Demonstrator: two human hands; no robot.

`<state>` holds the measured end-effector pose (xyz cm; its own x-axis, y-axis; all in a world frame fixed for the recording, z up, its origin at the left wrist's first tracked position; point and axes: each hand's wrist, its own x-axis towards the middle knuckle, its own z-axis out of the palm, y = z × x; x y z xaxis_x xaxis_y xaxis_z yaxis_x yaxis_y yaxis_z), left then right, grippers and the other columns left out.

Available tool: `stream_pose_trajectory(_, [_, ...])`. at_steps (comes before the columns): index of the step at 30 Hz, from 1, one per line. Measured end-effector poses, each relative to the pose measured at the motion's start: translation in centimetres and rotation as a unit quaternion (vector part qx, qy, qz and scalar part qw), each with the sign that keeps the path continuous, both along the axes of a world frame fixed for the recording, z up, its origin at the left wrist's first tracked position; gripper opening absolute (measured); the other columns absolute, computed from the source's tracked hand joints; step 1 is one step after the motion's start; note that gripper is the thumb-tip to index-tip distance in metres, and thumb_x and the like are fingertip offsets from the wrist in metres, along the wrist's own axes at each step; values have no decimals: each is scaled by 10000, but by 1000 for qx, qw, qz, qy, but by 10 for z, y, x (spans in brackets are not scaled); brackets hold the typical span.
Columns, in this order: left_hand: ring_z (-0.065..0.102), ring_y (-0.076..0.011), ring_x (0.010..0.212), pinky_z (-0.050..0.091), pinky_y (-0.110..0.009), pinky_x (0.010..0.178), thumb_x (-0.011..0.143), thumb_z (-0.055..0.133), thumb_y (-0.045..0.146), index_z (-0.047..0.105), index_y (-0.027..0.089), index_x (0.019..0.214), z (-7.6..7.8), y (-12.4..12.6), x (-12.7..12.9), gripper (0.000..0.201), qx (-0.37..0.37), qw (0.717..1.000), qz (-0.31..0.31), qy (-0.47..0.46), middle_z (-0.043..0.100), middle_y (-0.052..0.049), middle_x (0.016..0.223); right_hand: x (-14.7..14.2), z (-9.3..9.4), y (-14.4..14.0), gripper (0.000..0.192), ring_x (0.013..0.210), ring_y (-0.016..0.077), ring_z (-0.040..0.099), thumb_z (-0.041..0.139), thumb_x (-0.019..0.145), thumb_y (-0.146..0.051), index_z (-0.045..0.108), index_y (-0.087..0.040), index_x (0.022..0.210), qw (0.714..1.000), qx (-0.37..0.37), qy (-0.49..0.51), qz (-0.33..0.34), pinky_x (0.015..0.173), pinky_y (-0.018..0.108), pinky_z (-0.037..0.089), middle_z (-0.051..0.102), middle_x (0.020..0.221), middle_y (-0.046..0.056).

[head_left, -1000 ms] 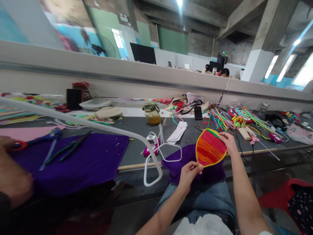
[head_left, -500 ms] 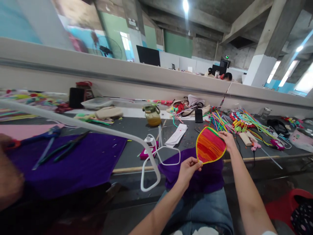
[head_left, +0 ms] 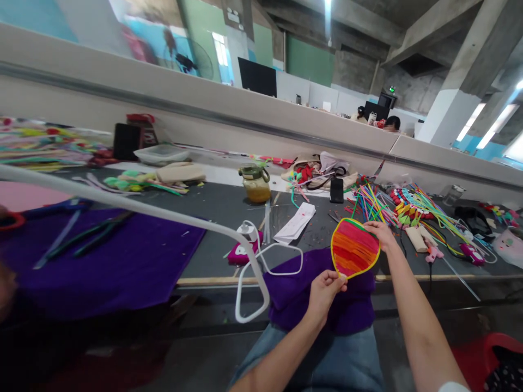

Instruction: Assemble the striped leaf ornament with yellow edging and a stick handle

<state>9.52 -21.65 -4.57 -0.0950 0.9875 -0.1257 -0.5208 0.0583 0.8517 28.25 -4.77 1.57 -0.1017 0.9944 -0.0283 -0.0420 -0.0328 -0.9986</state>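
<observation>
Both my hands hold a rounded flat craft panel [head_left: 354, 247], striped red and orange with some green at the top and a yellow edging. My left hand [head_left: 327, 291] pinches its lower tip between thumb and fingers. At its upper right edge, my right hand [head_left: 381, 234] is closed on the rim. The panel is held up above a purple cloth [head_left: 302, 299] that lies over my lap and the table edge. What it is meant to be cannot be told from this view.
A white bent frame [head_left: 229, 231] crosses in front on the left. On the table are a jar [head_left: 255, 185], folded paper [head_left: 295, 224], a phone [head_left: 336, 190], colourful stems [head_left: 373, 204] and a pink glue gun [head_left: 433, 253]. Pliers [head_left: 92, 234] lie on purple cloth at left, near another person's hand [head_left: 6, 288].
My view has shifted and tilted slightly. The panel stays in both my hands, its lower tip and my left hand a little further right. The other person's hand at left has drawn mostly out of view.
</observation>
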Motion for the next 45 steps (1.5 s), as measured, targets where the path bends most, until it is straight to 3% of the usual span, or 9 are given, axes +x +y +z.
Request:
stream_pose_trajectory(11, [609,-131,444,439,-209,474,543,854,275,553,178,616,-20,19,6,324,-67,998,-4,7,665,5,523,-2,-38,26,314,656,190,630,857,523,-432,738,-205,705,999,-4,-25,31,662,303,471,720,694,12])
stream_pose_trajectory(22, [600,-140,475,445,-230,506,595,856,364,542,205,632,-41,13,8,354,-98,994,7,44,633,17,515,-7,-41,29,237,672,181,606,821,631,-401,743,-227,772,999,-7,-16,50,665,289,441,712,749,5])
stream_pose_trajectory(26, [610,-147,501,458,-237,527,599,854,384,553,206,637,-40,11,7,352,-123,992,3,42,648,7,542,-8,-43,29,237,674,183,598,820,633,-399,736,-222,768,998,-19,-10,51,660,285,437,702,740,6])
stream_pose_trajectory(31, [599,-138,500,451,-237,531,550,866,423,521,202,639,-26,11,4,419,-147,988,-17,47,616,28,574,-6,-43,28,246,672,167,586,816,645,-390,732,-209,789,998,-30,-6,55,662,270,426,691,746,1])
stream_pose_trajectory(35, [595,-141,532,461,-251,565,582,826,443,514,199,656,-19,11,-6,403,-148,979,-93,101,592,34,573,-8,-42,26,240,677,154,583,812,653,-370,730,-196,798,998,-31,-7,56,670,260,416,691,750,-4])
stream_pose_trajectory(38, [566,-127,536,434,-230,558,612,789,412,544,197,656,-6,12,-22,329,-143,948,-178,221,583,51,556,-11,-40,25,220,689,151,587,804,663,-359,727,-197,790,998,-31,-6,59,689,261,421,695,757,-8])
stream_pose_trajectory(41, [527,-116,482,382,-213,508,644,755,391,600,198,619,26,16,-44,249,-124,869,-303,370,583,60,517,-12,-38,24,206,682,145,583,797,671,-352,724,-200,789,997,-34,-8,66,684,258,420,690,753,-15])
stream_pose_trajectory(43, [539,-133,540,386,-211,540,692,727,455,614,211,573,57,23,-59,294,-64,852,-277,439,589,41,506,-11,-37,23,201,677,141,580,795,676,-349,724,-199,789,997,-38,-7,71,679,254,418,688,756,-17])
stream_pose_trajectory(45, [545,-151,565,386,-219,544,704,713,528,624,229,539,89,33,-74,352,-3,855,-245,457,590,23,480,-10,-37,23,205,667,136,576,797,677,-348,724,-198,794,996,-45,2,75,668,249,414,685,752,-20])
